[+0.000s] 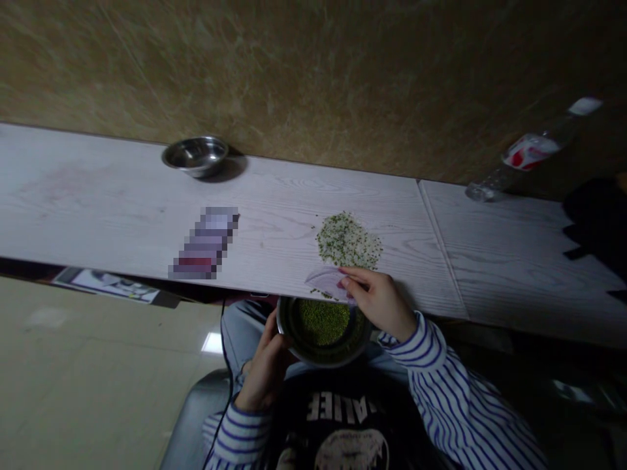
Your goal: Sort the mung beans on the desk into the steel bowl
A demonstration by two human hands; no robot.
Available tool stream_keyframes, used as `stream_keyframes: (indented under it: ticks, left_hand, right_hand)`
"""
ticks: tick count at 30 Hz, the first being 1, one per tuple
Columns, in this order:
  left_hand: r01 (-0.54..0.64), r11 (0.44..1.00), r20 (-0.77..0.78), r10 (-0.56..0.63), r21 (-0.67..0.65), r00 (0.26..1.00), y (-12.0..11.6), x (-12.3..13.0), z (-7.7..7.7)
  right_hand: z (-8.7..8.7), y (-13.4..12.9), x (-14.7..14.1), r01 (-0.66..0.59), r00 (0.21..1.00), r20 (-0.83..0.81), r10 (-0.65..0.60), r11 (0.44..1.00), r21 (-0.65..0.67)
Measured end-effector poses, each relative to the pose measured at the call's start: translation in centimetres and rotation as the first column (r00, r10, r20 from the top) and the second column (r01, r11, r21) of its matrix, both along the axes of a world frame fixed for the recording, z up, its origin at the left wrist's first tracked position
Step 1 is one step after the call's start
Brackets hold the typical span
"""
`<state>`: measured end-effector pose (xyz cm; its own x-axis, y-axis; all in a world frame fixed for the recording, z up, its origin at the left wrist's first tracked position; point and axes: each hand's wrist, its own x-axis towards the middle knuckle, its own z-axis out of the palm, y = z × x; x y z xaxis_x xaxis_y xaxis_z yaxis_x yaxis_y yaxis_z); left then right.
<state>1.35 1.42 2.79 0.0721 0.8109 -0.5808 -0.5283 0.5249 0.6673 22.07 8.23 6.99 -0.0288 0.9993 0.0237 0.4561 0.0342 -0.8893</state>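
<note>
Keep the metal bowl [321, 356], clasped in the left grip [267, 365], snug under the bench [274, 196] edge; press the translucent plastic piece [322, 281], pinched in the right grip [377, 297], flat, sweeping gently at the green-and-white grains [347, 239] just beyond.

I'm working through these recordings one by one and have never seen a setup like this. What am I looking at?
There is no machine here: a person works with two bare hands. The single picture comes from a camera worn on the head, looking forward and down. The left hand holds a metal bowl of small green grains at the table's edge. The right hand pinches a thin, pale, see-through piece just above it. On the pale table lie a spread of green and whitish bits, a second metal bowl and a pixelated item; a plastic bottle stands tilted at the right.
</note>
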Motion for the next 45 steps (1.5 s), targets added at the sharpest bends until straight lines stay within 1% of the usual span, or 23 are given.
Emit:
stream_keyframes:
  ticks: [6,8,10,13,15,17,19,21,25,28,31,36,40,42,45]
  left_hand:
    - [0.011,1.0,-0.019,-0.01,0.027,1.0,0.0,-0.8,0.6]
    - [0.0,0.999,-0.014,0.0,0.036,1.0,-0.1,-0.8,0.7]
    - [-0.019,0.999,-0.017,0.019,0.036,1.0,-0.3,-0.7,0.5]
    - [-0.011,1.0,-0.031,0.012,0.001,0.999,-0.8,-0.5,-0.3]
    - [-0.008,1.0,-0.03,0.008,-0.026,1.0,-1.3,-0.4,-0.9]
    - [-0.05,0.999,-0.018,0.05,-0.015,0.999,-1.7,-0.3,-1.3]
    - [-0.064,0.998,-0.006,0.064,-0.017,0.998,-2.0,-0.3,-1.4]
    - [-0.038,0.999,0.011,0.038,-0.015,0.999,-2.2,-0.3,-1.3]
    - [-0.014,0.999,0.028,0.013,0.038,1.0,-2.3,0.1,-1.2]
    - [0.044,0.999,0.023,-0.044,0.032,0.999,-2.4,0.6,-1.0]
    - [0.059,0.998,0.0,-0.059,0.028,0.998,-2.5,1.0,-0.8]
    - [0.052,0.999,-0.021,-0.052,0.009,0.998,-2.1,1.2,-0.8]
    - [0.071,0.997,-0.075,-0.072,-0.024,0.995,-1.5,1.6,-0.9]
    - [0.076,0.997,-0.09,-0.078,-0.023,0.993,-1.2,1.8,-0.7]
    - [0.064,0.998,-0.066,-0.065,-0.021,0.996,-0.8,2.3,-0.4]
  right_hand:
    - [1.4,0.5,-0.2,-0.135,0.991,0.021,0.135,0.991,-0.002]
    - [1.7,0.3,-0.2,-0.161,0.987,0.025,0.161,0.987,0.008]
    - [2.1,0.0,0.0,-0.155,0.988,0.003,0.155,0.988,0.005]
    - [2.7,-0.3,0.6,-0.095,0.993,-0.068,0.095,0.995,0.001]
    - [3.1,-0.5,1.4,-0.039,0.994,-0.097,0.042,0.999,0.03]
    - [3.4,-0.6,2.4,0.021,0.993,-0.121,-0.013,0.998,0.064]
    - [3.6,-0.7,3.4,0.069,0.988,-0.146,-0.058,0.995,0.072]
    - [3.7,-1.0,4.3,0.1,0.983,-0.162,-0.089,0.993,0.065]
    - [3.5,-1.7,5.9,0.163,0.975,-0.164,-0.152,0.985,0.058]
    - [3.3,-2.3,6.9,0.209,0.968,-0.153,-0.197,0.976,0.065]
    - [3.2,-2.8,7.9,0.244,0.964,-0.134,-0.232,0.967,0.078]
    - [3.1,-3.3,9.5,0.306,0.947,-0.124,-0.295,0.948,0.086]
    - [3.0,-3.3,10.5,0.337,0.937,-0.127,-0.325,0.937,0.091]
    - [2.9,-3.3,10.9,0.339,0.935,-0.133,-0.328,0.938,0.075]
    - [2.5,-3.1,11.4,0.345,0.929,-0.153,-0.337,0.938,0.03]
